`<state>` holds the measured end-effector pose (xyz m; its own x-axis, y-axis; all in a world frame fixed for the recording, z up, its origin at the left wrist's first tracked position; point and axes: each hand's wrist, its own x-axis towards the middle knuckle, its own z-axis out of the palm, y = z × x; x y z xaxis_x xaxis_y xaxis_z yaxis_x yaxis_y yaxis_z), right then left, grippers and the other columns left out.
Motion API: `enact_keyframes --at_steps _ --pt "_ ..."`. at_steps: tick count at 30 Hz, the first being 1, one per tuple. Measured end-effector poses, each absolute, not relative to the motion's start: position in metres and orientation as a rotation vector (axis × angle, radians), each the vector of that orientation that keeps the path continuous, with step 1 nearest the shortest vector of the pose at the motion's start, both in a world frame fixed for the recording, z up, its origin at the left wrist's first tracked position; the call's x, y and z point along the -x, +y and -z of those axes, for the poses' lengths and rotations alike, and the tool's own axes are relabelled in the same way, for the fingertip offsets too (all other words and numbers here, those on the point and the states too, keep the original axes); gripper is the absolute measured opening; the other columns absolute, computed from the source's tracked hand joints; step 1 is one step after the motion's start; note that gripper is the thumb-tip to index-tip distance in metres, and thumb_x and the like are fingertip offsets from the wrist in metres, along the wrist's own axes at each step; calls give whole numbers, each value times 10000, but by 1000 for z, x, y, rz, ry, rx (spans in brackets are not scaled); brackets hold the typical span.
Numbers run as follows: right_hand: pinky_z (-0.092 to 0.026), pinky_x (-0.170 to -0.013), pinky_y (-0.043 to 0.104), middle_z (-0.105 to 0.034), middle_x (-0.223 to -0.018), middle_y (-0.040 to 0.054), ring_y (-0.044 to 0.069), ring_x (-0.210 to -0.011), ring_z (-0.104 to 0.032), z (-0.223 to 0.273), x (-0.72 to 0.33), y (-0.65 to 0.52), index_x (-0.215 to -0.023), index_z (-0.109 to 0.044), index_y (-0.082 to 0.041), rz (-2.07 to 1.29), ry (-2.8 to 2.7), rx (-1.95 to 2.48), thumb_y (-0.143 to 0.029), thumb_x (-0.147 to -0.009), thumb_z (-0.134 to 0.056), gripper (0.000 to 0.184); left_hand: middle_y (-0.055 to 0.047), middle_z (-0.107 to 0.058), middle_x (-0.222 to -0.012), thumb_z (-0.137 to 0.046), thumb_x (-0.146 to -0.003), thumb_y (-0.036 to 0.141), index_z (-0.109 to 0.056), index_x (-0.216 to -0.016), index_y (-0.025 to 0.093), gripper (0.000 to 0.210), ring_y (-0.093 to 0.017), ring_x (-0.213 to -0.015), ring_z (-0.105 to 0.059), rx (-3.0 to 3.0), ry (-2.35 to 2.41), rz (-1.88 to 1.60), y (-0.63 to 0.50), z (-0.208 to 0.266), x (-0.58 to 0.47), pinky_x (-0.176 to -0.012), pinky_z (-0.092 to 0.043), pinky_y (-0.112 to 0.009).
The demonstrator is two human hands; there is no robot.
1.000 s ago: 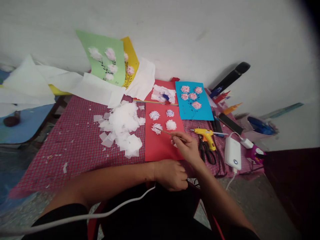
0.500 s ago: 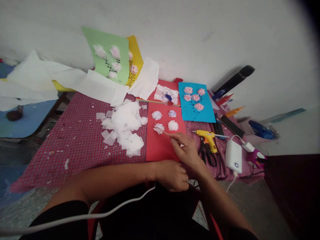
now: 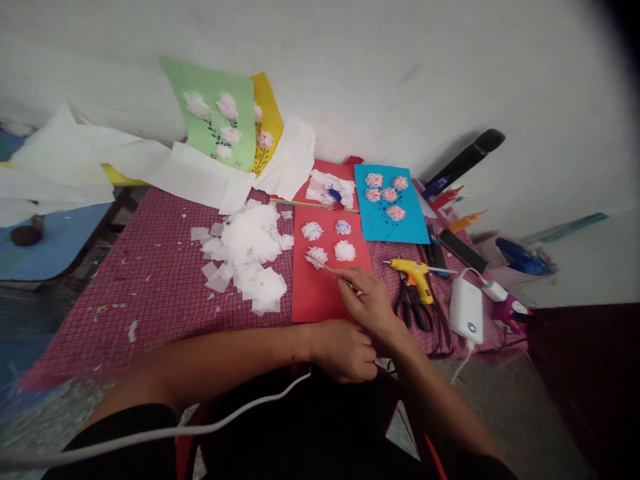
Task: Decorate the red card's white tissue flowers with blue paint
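Note:
My right hand pinches a thin wooden stick, whose far end meets the lower left tissue-paper flower. That flower sits on a red sheet of paper with three others: a white flower beside it and two tinted flowers in the row behind, the left one dark-speckled and the right one bluish purple. Curled into a fist, my left hand rests at the table's front edge, just below the red sheet; the insides of its fingers are hidden.
White tissue squares are heaped to the left. Behind the red sheet lies blue-stained tissue. A blue flower card, a yellow glue gun, black scissors and a white power bank occupy the right side.
The stick's tip has shifted slightly down on the lower left flower, with my right hand moving a little. The left hand stays put, and the whole view has shifted slightly.

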<state>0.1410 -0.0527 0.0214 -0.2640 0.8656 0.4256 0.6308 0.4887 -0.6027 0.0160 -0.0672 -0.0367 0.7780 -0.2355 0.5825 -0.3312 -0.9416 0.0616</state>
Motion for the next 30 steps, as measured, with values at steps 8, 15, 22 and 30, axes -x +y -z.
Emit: enact_keyframes --at_steps 8,15,22,30 --pt "-608 -791 348 -795 -990 52 194 -874 -744 -22 -134 -50 -1136 -742 -249 -443 -1956 1221 -184 -994 -571 232 -39 -719 -731 -642 -908 272 -687 -739 204 188 -175 -628 -616 -2818 -457 -876 -67 34 -16 -627 -443 -361" --pt "-605 -764 341 -807 -997 55 200 -866 -754 -14 -134 -46 -1114 -756 -241 -457 -1876 1295 -228 -987 -589 210 -40 -716 -732 -639 -917 271 -689 -754 205 183 -176 -637 -623 -2835 -445 -895 -68 35 -16 -645 -443 -362" --pt "-579 -709 314 -802 -952 43 183 -800 -737 -20 -137 -51 -1103 -766 -236 -515 -1827 1333 -256 -988 -593 209 -32 -727 -739 -624 -931 277 -695 -753 205 205 -183 -641 -633 -2828 -433 -868 -68 34 -16 -628 -442 -362" --pt "-572 -663 307 -786 -847 34 189 -730 -730 -26 -145 -43 -1052 -777 -229 -622 -1671 1396 -295 -950 -629 191 -37 -724 -772 -636 -931 285 -697 -776 214 180 -180 -667 -629 -2852 -396 -760 -69 32 -13 -621 -441 -365"
